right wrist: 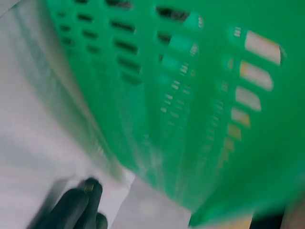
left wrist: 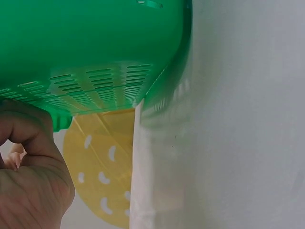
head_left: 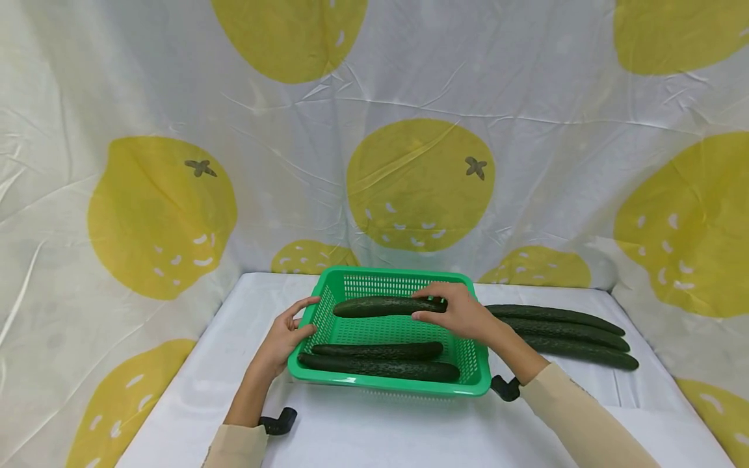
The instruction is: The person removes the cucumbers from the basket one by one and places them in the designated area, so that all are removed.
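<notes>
A green plastic basket [head_left: 389, 388] stands on the white table, two dark green cucumbers [head_left: 380, 370] lying along its near side. My left hand [head_left: 279, 341] grips the basket's left rim, and in the left wrist view that hand [left wrist: 33, 167] is bent up against the green rim. Toward the basket's far side, my right hand [head_left: 459, 313] pinches the right end of another cucumber [head_left: 374, 306], which lies level from left to right. The basket wall [right wrist: 190, 119] fills most of the right wrist view and hides the right hand's fingers.
Right of the basket, three more cucumbers [head_left: 573, 331] lie side by side on the table [head_left: 643, 422]. A white cloth [head_left: 292, 182] printed with big yellow fruit hangs behind and at both sides. A black strap piece [head_left: 279, 421] sits at the left wrist.
</notes>
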The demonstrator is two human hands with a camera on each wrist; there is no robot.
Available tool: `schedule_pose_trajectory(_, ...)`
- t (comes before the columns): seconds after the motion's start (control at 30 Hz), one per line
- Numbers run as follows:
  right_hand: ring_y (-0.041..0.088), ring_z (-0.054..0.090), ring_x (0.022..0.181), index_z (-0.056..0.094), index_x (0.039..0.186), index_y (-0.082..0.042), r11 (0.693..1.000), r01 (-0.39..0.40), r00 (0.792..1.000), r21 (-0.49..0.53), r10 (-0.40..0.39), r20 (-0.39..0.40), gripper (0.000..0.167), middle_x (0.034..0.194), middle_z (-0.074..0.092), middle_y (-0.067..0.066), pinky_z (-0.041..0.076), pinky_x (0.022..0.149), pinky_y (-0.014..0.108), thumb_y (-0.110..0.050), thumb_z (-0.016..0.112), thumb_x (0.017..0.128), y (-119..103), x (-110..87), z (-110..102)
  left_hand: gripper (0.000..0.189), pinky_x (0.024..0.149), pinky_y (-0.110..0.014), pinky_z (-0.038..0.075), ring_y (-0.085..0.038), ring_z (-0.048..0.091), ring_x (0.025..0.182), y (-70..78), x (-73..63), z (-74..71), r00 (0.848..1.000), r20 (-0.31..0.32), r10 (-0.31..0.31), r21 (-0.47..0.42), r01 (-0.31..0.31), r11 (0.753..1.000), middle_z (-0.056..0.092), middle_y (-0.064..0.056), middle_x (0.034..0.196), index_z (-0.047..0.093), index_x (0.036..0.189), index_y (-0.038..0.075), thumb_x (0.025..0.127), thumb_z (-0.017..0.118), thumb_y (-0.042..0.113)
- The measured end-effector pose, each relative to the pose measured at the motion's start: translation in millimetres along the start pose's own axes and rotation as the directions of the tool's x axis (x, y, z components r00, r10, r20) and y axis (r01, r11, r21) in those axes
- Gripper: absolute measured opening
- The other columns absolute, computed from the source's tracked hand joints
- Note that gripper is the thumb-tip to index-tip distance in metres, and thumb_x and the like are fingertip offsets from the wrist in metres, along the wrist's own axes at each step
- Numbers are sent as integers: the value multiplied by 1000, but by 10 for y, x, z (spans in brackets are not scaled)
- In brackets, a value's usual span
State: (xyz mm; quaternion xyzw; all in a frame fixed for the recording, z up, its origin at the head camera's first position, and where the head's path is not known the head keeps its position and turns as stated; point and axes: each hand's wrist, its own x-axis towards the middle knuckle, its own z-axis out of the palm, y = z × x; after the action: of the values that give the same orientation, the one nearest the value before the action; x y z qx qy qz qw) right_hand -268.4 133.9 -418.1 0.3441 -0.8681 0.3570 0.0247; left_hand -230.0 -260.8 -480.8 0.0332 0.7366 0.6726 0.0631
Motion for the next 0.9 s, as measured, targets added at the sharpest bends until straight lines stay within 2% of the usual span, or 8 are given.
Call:
schedule_pose_trajectory(0.17, 12, 58, 87, 72, 127, -26, 1000, -22, 1000, -1, 22, -19, 39, 121, 69, -6, 51, 70, 27, -41, 77, 92, 69, -173, -174, 61, 66, -32, 59, -19, 66, 74, 2, -2, 0, 1000, -4, -3, 7, 3, 1000, 67, -22, 88, 46, 153, 25, 98, 60, 1)
schedule_pose_trajectory(0.3, 9, 58, 88, 72, 125, -25, 999, -17, 998, -32, 15, -53, 37, 117, 70, -7, 52, 70, 27, -38, 78, 91, 158, -333, -266, 62, 70, -35, 61, -25, 71, 84, 5, 1, -6, 1000, -5, -9, 11, 9, 1000, 68, -32, 105, 45, 153, 26, 98, 60, 2)
schedule_pose_trajectory(0.4, 7, 58, 90, 73, 124, -26, 998, -28, 997, -55, 24, -75, 36, 116, 71, -9, 53, 72, 27, -38, 80, 90, 209, -464, -342, 63, 71, -35, 62, -25, 72, 86, 10, 3, -4, 1000, -3, -7, 10, 7, 1000, 69, -31, 107, 44, 154, 25, 98, 59, 2)
schedule_pose_trajectory(0.63, 6, 61, 91, 72, 122, -28, 996, -29, 994, -84, 20, -107, 35, 115, 71, -11, 54, 77, 28, -32, 81, 89, 362, -752, -522, 62, 65, -30, 59, -15, 65, 70, 9, 1, 15, 1000, -4, -21, 7, 21, 1000, 64, -13, 79, 46, 153, 26, 98, 60, 1)
schedule_pose_trajectory(0.8, 5, 66, 95, 69, 124, -26, 995, -19, 994, -101, 7, -112, 33, 114, 71, -11, 55, 81, 28, -26, 79, 92, 462, -922, -648, 61, 65, -29, 58, -15, 64, 69, 7, 4, 11, 1000, -11, -24, 27, 24, 999, 63, -11, 79, 46, 152, 25, 98, 60, 2)
schedule_pose_trajectory(0.9, 3, 65, 100, 68, 126, -26, 991, -56, 992, -126, 40, -123, 34, 117, 70, -10, 55, 84, 27, -26, 77, 93, 520, -1037, -712, 60, 65, -29, 57, -15, 63, 70, 4, 5, 8, 1000, -11, -20, 27, 20, 999, 63, -9, 79, 47, 152, 26, 98, 60, 3)
